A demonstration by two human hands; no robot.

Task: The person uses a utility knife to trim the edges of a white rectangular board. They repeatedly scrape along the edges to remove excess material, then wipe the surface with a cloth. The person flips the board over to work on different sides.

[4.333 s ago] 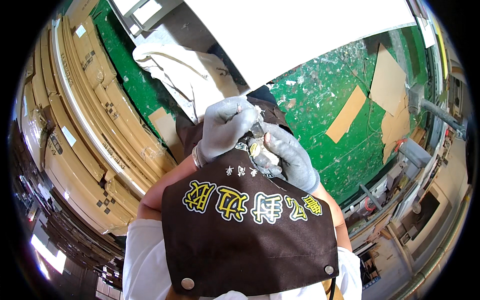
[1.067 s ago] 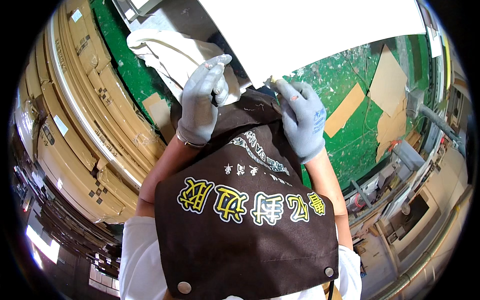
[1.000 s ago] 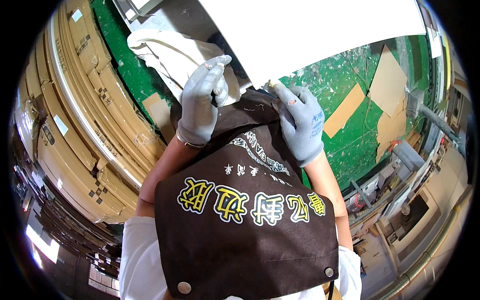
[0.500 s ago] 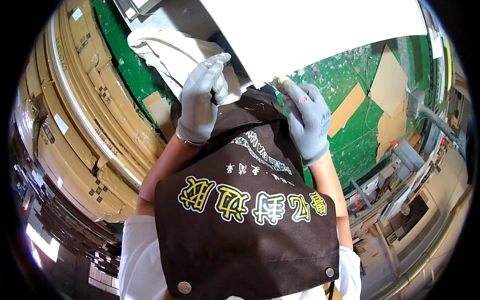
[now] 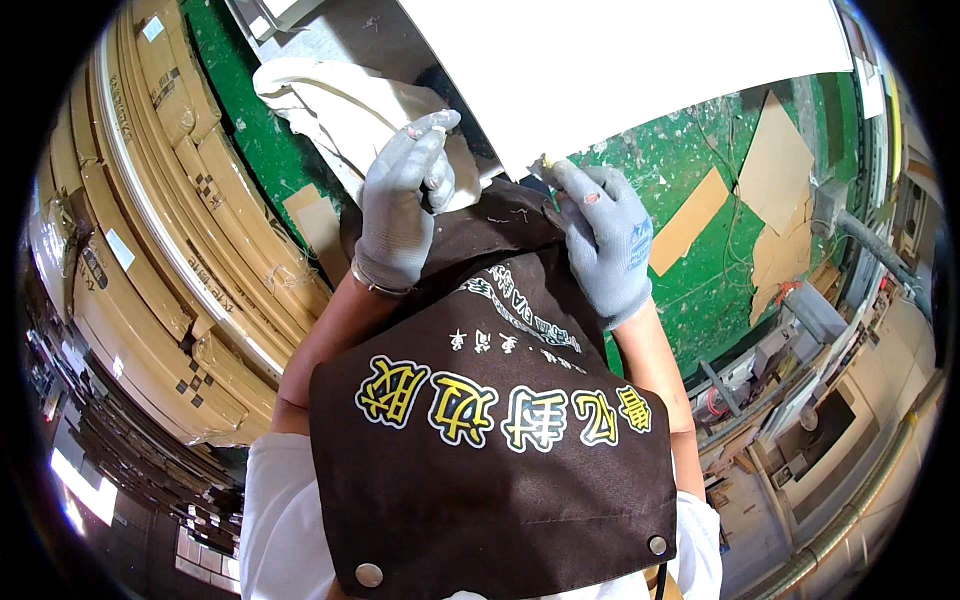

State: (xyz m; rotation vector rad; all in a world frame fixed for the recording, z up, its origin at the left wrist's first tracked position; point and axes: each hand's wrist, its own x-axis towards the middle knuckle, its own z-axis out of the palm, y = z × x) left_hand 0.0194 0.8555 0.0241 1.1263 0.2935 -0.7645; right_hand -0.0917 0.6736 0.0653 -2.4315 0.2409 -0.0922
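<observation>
My left hand [image 5: 400, 195], in a grey work glove with worn, whitish fingertips, is raised beside a crumpled white cloth [image 5: 330, 105]. Its fingers are bent and drawn together; whatever may be between them is hidden. At the near corner of a large white panel [image 5: 640, 60] is my right hand [image 5: 607, 235], gloved alike. Thumb and forefinger come together there in a pinch, with a small yellowish spot at the tips. I cannot make out what they hold. A dark brown apron [image 5: 500, 500] with printed lettering covers my front below both hands.
Long cardboard-wrapped packages [image 5: 190, 250] are stacked along the left. Flat cardboard pieces [image 5: 690, 220] lie on the paint-spotted green floor [image 5: 700, 290] to the right. A grey metal surface [image 5: 345, 35] shows beside the panel, and a cluttered bench [image 5: 800, 400] stands at far right.
My right hand has shifted slightly left along the panel's near corner, its fingertips still together. My left hand has stayed almost where it was.
</observation>
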